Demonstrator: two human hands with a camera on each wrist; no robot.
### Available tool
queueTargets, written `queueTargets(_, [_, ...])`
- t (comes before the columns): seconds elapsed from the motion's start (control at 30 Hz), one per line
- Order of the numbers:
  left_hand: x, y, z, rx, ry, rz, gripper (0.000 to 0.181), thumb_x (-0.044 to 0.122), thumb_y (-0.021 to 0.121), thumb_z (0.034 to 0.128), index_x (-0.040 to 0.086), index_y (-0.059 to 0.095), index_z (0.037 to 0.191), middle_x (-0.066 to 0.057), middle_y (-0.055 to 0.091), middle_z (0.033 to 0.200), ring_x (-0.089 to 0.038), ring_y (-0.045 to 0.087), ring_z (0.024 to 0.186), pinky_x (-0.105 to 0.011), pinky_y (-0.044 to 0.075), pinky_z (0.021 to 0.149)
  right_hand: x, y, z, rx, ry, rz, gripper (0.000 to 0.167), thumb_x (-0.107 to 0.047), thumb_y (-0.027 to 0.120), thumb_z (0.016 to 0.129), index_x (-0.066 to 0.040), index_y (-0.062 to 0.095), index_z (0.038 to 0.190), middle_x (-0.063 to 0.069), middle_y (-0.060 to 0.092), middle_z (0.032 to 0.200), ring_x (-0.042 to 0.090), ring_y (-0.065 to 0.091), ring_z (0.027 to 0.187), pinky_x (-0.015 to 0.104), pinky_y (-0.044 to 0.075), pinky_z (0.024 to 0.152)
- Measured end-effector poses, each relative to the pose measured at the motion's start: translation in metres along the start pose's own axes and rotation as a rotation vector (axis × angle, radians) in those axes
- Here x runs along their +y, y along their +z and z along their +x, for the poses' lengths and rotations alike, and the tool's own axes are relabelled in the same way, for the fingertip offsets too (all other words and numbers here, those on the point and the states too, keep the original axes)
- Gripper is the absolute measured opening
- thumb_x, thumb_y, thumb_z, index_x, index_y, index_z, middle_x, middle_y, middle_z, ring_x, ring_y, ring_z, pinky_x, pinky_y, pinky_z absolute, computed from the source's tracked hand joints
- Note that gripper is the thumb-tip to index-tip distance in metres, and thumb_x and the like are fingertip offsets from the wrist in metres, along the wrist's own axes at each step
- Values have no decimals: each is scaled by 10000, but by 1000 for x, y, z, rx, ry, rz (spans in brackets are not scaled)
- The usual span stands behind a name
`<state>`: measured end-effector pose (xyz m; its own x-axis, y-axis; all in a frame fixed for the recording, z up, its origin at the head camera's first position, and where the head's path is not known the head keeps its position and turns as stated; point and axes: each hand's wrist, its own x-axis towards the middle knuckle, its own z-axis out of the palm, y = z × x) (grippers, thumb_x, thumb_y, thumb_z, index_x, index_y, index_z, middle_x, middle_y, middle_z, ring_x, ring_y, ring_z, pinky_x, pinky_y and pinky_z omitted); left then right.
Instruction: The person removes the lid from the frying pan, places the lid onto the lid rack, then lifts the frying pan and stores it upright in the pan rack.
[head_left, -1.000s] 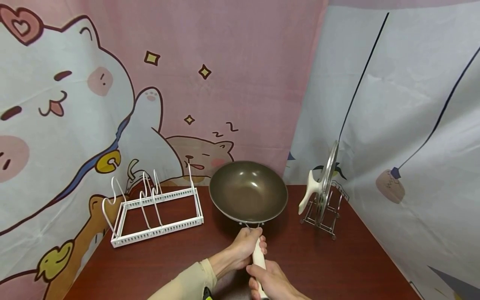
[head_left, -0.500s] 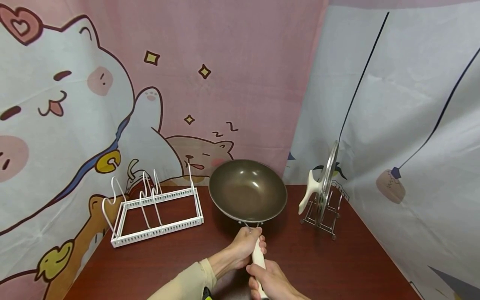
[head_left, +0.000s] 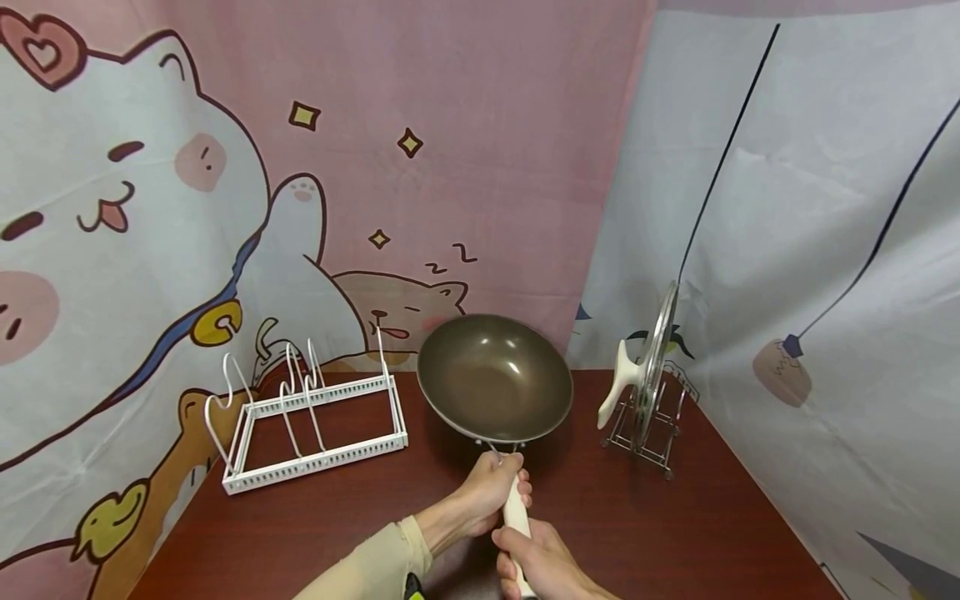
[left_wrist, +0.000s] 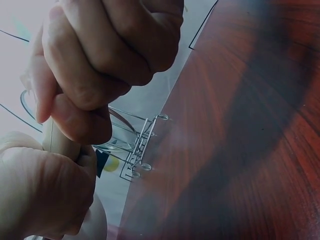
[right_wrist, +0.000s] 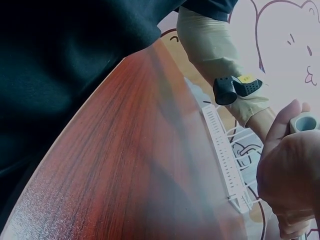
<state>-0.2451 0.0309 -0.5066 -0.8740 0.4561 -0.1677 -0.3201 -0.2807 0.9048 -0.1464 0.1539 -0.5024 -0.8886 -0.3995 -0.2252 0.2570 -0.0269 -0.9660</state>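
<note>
The fingers of the left hand point(head_left: 489, 493) are curled round the cream handle point(head_left: 517, 510), close to the wok point(head_left: 495, 379); those of the right hand point(head_left: 546, 560) are closed round the same handle, farther from the wok. The wok is held at the handle's far end, its bowl tilted toward the person and apparently raised off the table point(head_left: 637, 533). To the left of the wok, apart from it, a white rack point(head_left: 315, 461) is positioned; the wok is not seated in it. To the right of the wok, a glass lid point(head_left: 657, 354) is stood on edge in a wire rack point(head_left: 651, 457) and is touched by neither hand. Gripping is judged complete, and lifting seemingly so; setting down of the wok is not yet done.
</note>
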Motion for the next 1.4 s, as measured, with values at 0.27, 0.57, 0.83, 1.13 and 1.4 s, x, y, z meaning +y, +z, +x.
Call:
queueTargets(0.27, [4, 1, 0, 9, 11, 24, 228, 148, 469, 1160, 123, 517, 939, 49, 492, 783, -64, 498, 643, -180, 481, 590, -1, 1, 1, -23, -23, 11, 191, -191, 608, 1085, -131, 524, 924, -108, 555, 622, 24, 551, 497, 194, 444, 510])
queueTargets(0.57, [11, 3, -3, 27, 28, 62, 228, 149, 463, 1158, 112, 522, 941, 48, 503, 766, -68, 517, 625, -183, 498, 577, -2, -1, 3, -48, -51, -4, 218, -171, 591, 1091, -125, 532, 886, -106, 549, 611, 25, 558, 485, 209, 455, 512])
queueTargets(0.83, [15, 3, -4, 33, 57, 84, 245, 152, 469, 1161, 103, 522, 927, 32, 506, 754, -94, 528, 613, -209, 516, 581, -2, -3, 6, -73, -75, 8, 188, -159, 579, 1103, -118, 510, 932, -111, 552, 623, 20, 560, 482, 201, 467, 502])
queueTargets(1.13, [17, 3, -5, 53, 87, 89, 210, 132, 459, 1166, 109, 508, 963, 28, 511, 788, -91, 529, 631, -208, 519, 580, -1, -5, 8, -99, -89, 13, 178, -150, 567, 1107, -115, 502, 946, -112, 537, 623, 15, 551, 480, 199, 453, 491])
queueTargets(1.4, [18, 3, -7, 85, 105, 98, 155, 119, 476, 1151, 116, 498, 998, 32, 520, 777, -83, 540, 619, -203, 525, 561, 1, -6, 10, -140, -108, 36, 165, -136, 543, 1116, -115, 487, 963, -128, 531, 619, 3, 548, 483, 185, 441, 492])
